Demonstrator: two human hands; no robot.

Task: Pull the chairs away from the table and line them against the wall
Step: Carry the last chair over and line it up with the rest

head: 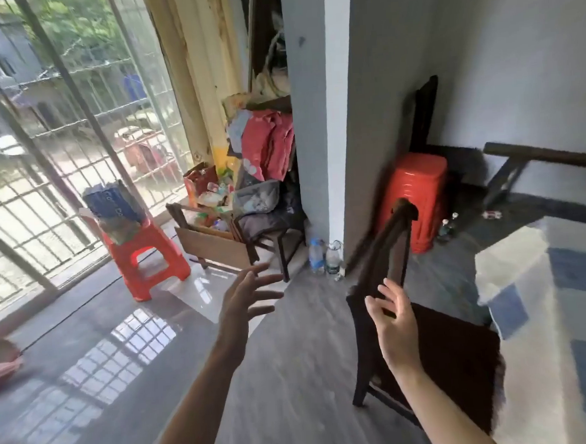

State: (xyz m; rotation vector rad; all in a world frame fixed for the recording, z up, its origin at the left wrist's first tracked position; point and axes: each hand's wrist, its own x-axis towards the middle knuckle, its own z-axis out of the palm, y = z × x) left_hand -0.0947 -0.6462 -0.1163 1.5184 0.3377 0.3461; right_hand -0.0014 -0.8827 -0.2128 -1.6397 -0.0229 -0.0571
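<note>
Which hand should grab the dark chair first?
Probably the right hand: its fingers already reach the chair back. The left hand is spread open over bare floor, away from it.

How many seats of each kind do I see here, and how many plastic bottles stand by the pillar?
Dark wooden chairs: 3
Single red stool: 1
Stack of red stools: 1
Bottles by the pillar: 2
Total: 7

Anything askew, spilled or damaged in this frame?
Nothing spilled or damaged. The dark chair by the table looks tilted, though the picture is blurred. Right hand is open at its backrest; left hand is open, empty.
</note>
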